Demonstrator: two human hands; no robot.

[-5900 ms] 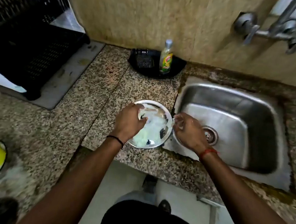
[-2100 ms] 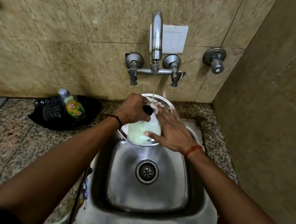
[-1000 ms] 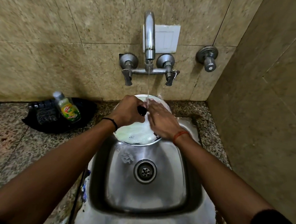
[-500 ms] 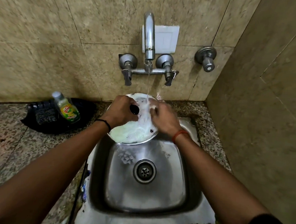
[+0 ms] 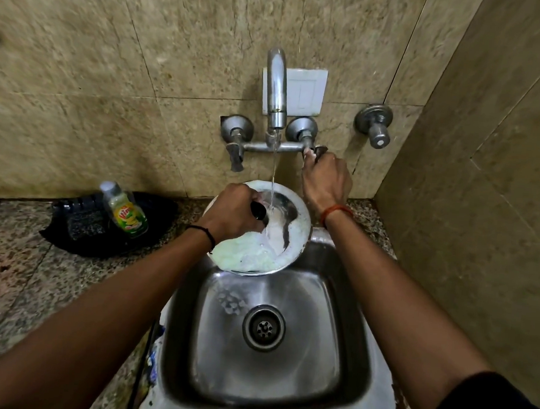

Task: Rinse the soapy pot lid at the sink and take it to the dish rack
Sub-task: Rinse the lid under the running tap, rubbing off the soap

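Pot lid [image 5: 279,236], foam on its lower part, tilted over the back edge of the sink [image 5: 348,351] under running water. Left hand [image 5: 233,211]: fingers closed on the lid's black knob [image 5: 258,210]. Right hand [image 5: 325,179]: fingers closed on the right tap handle [image 5: 318,150] above the sink.

Bare forearms; black thread band [image 5: 208,234] on left wrist, orange-red thread [image 5: 336,212] on right, dark sleeve edge [image 5: 484,407] right.
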